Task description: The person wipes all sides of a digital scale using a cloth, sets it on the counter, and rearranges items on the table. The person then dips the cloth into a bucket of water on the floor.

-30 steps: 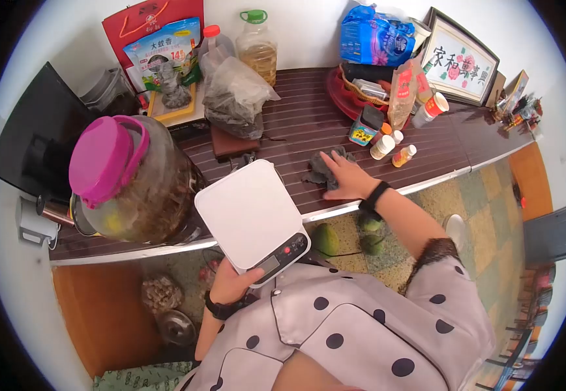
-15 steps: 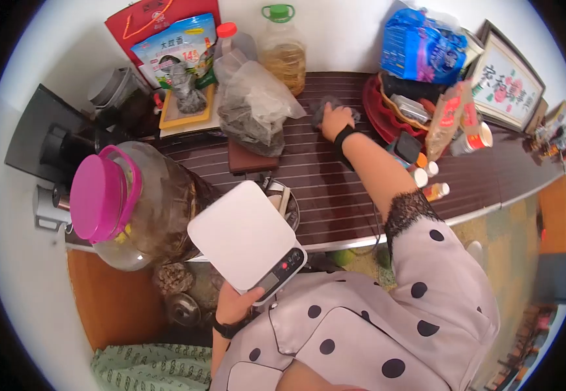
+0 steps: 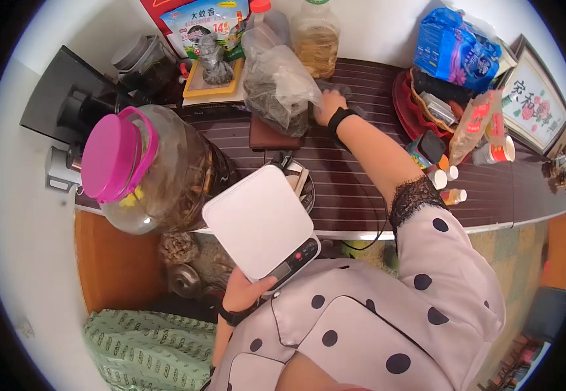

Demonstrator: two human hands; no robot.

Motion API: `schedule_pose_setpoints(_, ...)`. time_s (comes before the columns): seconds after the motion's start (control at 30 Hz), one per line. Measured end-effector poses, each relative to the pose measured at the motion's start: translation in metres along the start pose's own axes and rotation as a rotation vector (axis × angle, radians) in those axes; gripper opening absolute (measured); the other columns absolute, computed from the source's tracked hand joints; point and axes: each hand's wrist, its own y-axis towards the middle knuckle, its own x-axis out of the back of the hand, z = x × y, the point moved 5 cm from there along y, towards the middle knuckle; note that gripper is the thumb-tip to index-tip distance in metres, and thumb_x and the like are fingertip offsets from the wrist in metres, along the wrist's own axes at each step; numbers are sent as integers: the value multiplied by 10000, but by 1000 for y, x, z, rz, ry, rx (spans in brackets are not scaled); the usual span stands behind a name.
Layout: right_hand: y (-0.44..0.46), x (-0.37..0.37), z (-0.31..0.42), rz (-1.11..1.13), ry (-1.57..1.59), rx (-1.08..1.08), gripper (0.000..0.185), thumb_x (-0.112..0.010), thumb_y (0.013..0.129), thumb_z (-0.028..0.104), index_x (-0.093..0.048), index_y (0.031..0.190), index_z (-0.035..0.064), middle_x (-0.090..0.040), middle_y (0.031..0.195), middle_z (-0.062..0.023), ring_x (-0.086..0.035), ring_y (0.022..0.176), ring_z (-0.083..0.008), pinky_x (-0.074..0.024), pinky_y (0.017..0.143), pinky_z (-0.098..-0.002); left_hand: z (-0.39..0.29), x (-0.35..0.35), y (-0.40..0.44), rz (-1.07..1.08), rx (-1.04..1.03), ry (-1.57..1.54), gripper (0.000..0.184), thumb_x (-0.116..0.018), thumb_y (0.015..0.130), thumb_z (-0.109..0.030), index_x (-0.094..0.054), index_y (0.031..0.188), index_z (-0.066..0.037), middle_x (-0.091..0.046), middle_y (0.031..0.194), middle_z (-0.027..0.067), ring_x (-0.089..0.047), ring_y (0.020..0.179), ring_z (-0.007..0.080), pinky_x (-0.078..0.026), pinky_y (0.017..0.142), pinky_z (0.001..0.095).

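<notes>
My left hand (image 3: 244, 292) grips the near corner of a white digital kitchen scale (image 3: 260, 218), thumb beside its dark display strip. The scale is tilted in front of the table edge, with nothing on its plate. My right hand (image 3: 330, 107) is on a thin, dark see-through plastic bag (image 3: 343, 92) on the tabletop; its fingertips are partly hidden. Just left of that hand stands a clear plastic bag (image 3: 276, 91) of dark, dry-looking contents, resting by a brown box (image 3: 273, 138).
A big jar with a pink lid (image 3: 115, 158) stands at the left table edge. Behind are a yellow-liquid bottle (image 3: 315, 45) and a mosquito-coil packet (image 3: 208, 26). At right are a red basket (image 3: 405, 107), small bottles (image 3: 438, 178) and a framed picture (image 3: 532, 98).
My right hand has moved left across the table towards the clear bag, and the dark plastic bag has shifted with it. My left hand still holds the scale. The camera view has shifted.
</notes>
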Motion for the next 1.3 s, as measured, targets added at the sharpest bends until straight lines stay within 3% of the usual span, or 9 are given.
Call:
schedule_pose_setpoints(0.13, -55, -1, 10, -65, -76, 174, 393, -466, 935, 192, -521, 1324, 183, -506, 1282, -119, -491, 1115, -334, -477, 825, -459, -2, -1, -1, 85, -42, 103, 598, -733, 767, -64, -462, 1293, 27, -562, 1232, 77, -517, 1128, 180, -401, 967, 340)
schedule_pose_setpoints(0.43, -215, -23, 24, -175, -166, 400, 553, -604, 782, 150, -513, 1322, 223, -466, 1350, -132, -522, 1072, -316, -485, 825, -433, 7, -3, 8, 224, -64, -62, 522, -700, 787, -32, -492, 1262, 24, -577, 1211, 81, -536, 1102, 175, -420, 957, 329)
schedule_pose_setpoints(0.57, -286, -34, 11, -213, -60, 446, 484, -561, 819, 148, -550, 1291, 256, -440, 1398, -92, -459, 1196, -334, -416, 922, -475, 0, -9, 14, 282, -52, -102, 524, -673, 797, -17, -470, 1276, 38, -575, 1214, 94, -551, 1090, 187, -434, 948, 328)
schedule_pose_setpoints(0.83, -349, -38, -78, -140, -84, 136, 666, -624, 740, 55, -474, 1343, 294, -368, 1474, -52, -407, 1296, -329, -386, 974, -514, -6, -30, 30, 450, 27, -229, 542, -655, 797, 0, -442, 1295, 36, -575, 1218, 138, -588, 1087, 247, -496, 917, 379)
schedule_pose_setpoints(0.97, -340, -44, -109, -112, -66, -82, 685, -668, 756, 79, -445, 1369, 287, -346, 1491, -61, -390, 1309, -336, -378, 989, -504, -4, -35, 35, 531, 44, -334, 604, -669, 842, -92, -363, 1351, 18, -511, 1288, 209, -570, 1127, 357, -519, 901, 536)
schedule_pose_setpoints(1.1, -342, -20, -84, -216, -131, -71, 691, -693, 743, 107, -444, 1375, 236, -351, 1467, -149, -395, 1296, -357, -395, 978, -489, -8, -36, 36, 464, 55, -422, 575, -636, 869, -101, -362, 1367, -13, -504, 1306, 197, -553, 1154, 360, -505, 922, 546)
schedule_pose_setpoints(1.17, -340, 6, -58, -331, -35, 65, 634, -675, 813, 170, -423, 1394, 167, -449, 1376, -185, -505, 1201, -343, -454, 912, -465, -12, -39, 38, 473, 45, -449, 578, -636, 870, -103, -358, 1368, -8, -497, 1314, 196, -547, 1164, 352, -504, 925, 544)
schedule_pose_setpoints(1.23, -332, 8, -38, -21, 1179, 52, 596, -626, 903, 287, -384, 1411, 91, -556, 1247, -159, -618, 1042, -299, -524, 827, -406, -16, -42, 41, 476, 35, -448, 574, -635, 874, -107, -360, 1369, -11, -493, 1320, 191, -546, 1170, 342, -511, 921, 530)
schedule_pose_setpoints(1.3, -337, 6, -5, 441, 1863, -3, 593, -546, 958, 364, -353, 1413, 37, -602, 1161, -132, -669, 902, -251, -564, 749, -346, -23, -50, 43, 477, 33, -466, 576, -645, 870, -114, -370, 1366, -16, -493, 1321, 189, -553, 1163, 336, -522, 913, 514)
